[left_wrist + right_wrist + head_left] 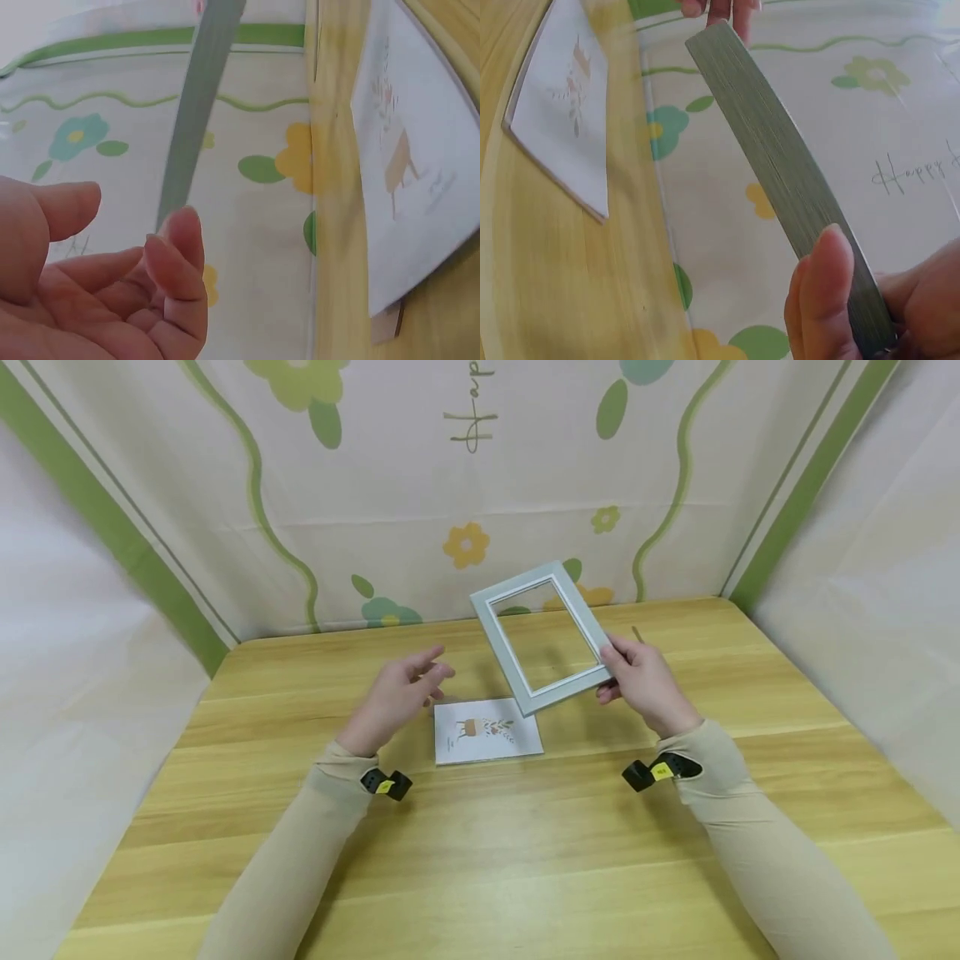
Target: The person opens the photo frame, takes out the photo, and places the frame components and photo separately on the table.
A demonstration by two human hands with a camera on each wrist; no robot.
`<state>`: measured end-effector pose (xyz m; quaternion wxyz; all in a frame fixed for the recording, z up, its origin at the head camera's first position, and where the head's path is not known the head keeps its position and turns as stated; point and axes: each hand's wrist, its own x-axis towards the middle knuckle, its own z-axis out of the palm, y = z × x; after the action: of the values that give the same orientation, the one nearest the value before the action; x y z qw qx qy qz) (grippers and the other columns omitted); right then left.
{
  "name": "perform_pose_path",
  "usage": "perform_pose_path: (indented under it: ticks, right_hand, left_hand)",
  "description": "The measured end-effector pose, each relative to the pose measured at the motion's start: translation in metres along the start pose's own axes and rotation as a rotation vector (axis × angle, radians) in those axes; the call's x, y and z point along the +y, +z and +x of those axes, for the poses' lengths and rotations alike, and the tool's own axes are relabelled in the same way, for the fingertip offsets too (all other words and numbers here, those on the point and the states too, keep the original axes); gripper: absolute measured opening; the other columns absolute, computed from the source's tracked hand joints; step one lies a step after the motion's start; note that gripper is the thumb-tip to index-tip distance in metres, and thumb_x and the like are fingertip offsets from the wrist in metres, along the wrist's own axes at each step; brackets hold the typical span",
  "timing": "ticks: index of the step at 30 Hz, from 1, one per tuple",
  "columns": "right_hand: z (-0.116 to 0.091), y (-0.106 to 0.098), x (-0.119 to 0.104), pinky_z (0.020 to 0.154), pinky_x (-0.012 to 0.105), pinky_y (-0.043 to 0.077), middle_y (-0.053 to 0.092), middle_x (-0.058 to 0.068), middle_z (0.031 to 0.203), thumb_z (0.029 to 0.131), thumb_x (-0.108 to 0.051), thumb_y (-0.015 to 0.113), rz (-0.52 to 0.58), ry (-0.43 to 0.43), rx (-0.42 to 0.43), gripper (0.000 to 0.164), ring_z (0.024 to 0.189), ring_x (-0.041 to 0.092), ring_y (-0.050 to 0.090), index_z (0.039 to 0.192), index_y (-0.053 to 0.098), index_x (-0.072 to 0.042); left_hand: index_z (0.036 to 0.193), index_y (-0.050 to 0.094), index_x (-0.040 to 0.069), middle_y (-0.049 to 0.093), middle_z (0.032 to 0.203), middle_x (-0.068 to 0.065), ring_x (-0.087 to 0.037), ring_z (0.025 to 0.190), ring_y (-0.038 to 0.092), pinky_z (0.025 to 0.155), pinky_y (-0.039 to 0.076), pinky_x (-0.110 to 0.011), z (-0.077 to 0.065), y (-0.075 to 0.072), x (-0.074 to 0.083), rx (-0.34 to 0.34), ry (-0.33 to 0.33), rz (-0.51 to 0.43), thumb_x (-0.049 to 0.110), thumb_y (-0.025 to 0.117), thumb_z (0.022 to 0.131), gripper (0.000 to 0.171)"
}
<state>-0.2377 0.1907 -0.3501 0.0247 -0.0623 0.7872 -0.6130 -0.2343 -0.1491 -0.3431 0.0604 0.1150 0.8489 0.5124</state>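
My right hand [647, 685] grips a pale grey-green picture frame [504, 652] by its lower right corner, thumb on the front and fingers behind. The frame is held tilted above the table, and its opening shows the tabletop and backdrop through it. My left hand [397, 697] is to the left of the frame, fingers loosely bent and holding nothing. Below the frame lies a white card [487, 732] printed with an orange-brown animal and plant sprigs. In the left wrist view a small brown tab [386, 326] sticks out from under the card.
The wood-grain table [517, 860] reaches back to a flower-printed cloth backdrop [390, 485]. Pale cloth walls with green bands stand at both sides. A thin dark sliver [637, 633] shows just behind my right hand.
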Motion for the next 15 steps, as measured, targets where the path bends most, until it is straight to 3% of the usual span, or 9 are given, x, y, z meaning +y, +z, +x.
perform_pose_path:
  ticks: [6, 12, 15]
  right_hand:
    - [0.008, -0.012, 0.013, 0.067, 0.028, 0.058, 0.052, 0.028, 0.112, 0.109, -0.019, 0.036, -0.006, 0.039, 0.03, 0.051, 0.065, 0.014, 0.063, 0.153, 0.028, 0.003]
    - [0.018, -0.031, 0.028, 0.068, 0.028, 0.058, 0.053, 0.029, 0.108, 0.109, -0.02, 0.032, -0.009, 0.085, 0.092, 0.051, 0.063, 0.012, 0.063, 0.15, 0.03, 0.01]
    - [0.026, -0.033, 0.032, 0.07, 0.03, 0.058, 0.055, 0.028, 0.107, 0.109, -0.019, 0.033, -0.022, 0.13, 0.089, 0.049, 0.065, 0.012, 0.063, 0.147, 0.033, 0.012]
  left_hand:
    - [0.154, 0.037, 0.012, 0.065, 0.123, -0.006, -0.033, 0.103, 0.066, 0.087, 0.052, -0.042, 0.02, 0.032, 0.013, -0.121, -0.01, 0.044, 0.035, 0.053, 0.104, 0.057]
    - [0.155, 0.029, 0.004, 0.059, 0.131, -0.017, -0.033, 0.101, 0.066, 0.092, 0.051, -0.04, 0.066, 0.07, 0.024, -0.211, -0.111, 0.039, 0.04, 0.052, 0.103, 0.067]
    - [0.152, 0.037, 0.003, 0.061, 0.125, -0.02, -0.036, 0.099, 0.065, 0.09, 0.052, -0.043, 0.086, 0.084, 0.023, -0.215, -0.141, -0.028, 0.04, 0.05, 0.104, 0.062]
